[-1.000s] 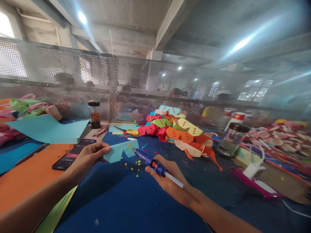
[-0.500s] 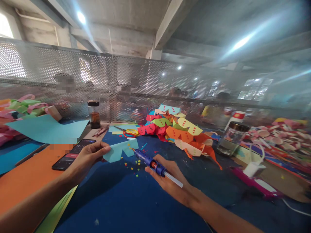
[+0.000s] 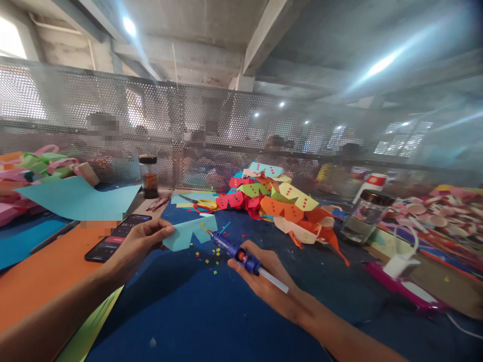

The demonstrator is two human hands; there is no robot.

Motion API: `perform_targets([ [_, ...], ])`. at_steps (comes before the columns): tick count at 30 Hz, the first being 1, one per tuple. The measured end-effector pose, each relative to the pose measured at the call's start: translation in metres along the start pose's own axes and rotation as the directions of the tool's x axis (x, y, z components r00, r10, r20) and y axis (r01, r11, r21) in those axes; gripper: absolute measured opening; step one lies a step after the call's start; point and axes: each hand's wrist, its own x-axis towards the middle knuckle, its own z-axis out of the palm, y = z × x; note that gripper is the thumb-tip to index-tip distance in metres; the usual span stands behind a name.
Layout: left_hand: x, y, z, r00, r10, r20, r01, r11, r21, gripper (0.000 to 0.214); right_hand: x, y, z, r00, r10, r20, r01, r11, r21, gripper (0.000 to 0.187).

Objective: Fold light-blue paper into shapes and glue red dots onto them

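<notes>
Between the thumb and fingers of my left hand (image 3: 153,236) is the left end of a light-blue paper cutout (image 3: 183,235) with a notch in its lower edge. My right hand (image 3: 264,271) is wrapped round a blue glue gun (image 3: 236,251), a clear glue stick (image 3: 273,280) jutting from its back. The gun's tip is at the paper's right part; whether it touches I cannot tell. Small yellow, green and red paper squares (image 3: 217,250) lie scattered below the cutout. Behind it rest yellow-handled scissors (image 3: 207,204) on paper sheets.
A pile of coloured paper cutouts with red dots (image 3: 281,206) lies ahead. A phone (image 3: 116,240) lies on orange paper (image 3: 45,276) at left. Two lidded jars (image 3: 149,178) stand left and right. At right are a magenta power strip (image 3: 403,289) and paper loops (image 3: 418,208). Perforated metal panels rise behind.
The whole view has shifted slightly, so things sit a little further right. Both hands keep their holds, and the glue gun's tip stays by the paper cutout.
</notes>
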Motion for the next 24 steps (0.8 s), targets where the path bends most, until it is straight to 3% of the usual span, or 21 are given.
perform_targets([
  [24, -0.0013, 0.0024, 0.0004, 1.000, -0.011, -0.015, 0.010, 1.000, -0.018, 0.031, -0.0008, 0.0066, 0.0003, 1.000, -0.022, -0.013, 0.021, 0.998, -0.063, 0.025],
])
